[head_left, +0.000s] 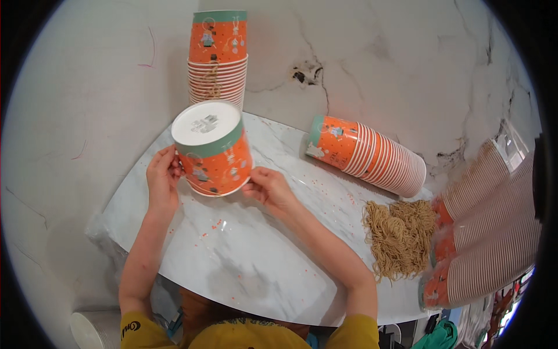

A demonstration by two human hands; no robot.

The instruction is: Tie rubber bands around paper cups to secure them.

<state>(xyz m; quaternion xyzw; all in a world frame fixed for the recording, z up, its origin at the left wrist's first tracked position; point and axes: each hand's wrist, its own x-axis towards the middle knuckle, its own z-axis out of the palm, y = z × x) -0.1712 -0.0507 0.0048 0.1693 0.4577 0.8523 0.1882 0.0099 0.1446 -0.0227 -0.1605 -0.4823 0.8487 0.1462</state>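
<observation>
The left hand (163,180) and right hand (268,189) close their fingers on opposite sides of an upturned orange paper cup (212,150), held just above the marble worktop (244,262). It looks light, thin-walled and easily crushed, so the stiffer rolled rim seems the safest hold.

One head camera looks steeply down, close over the table (244,262). It faces the wall beyond. Fisheye bends the edges.
</observation>
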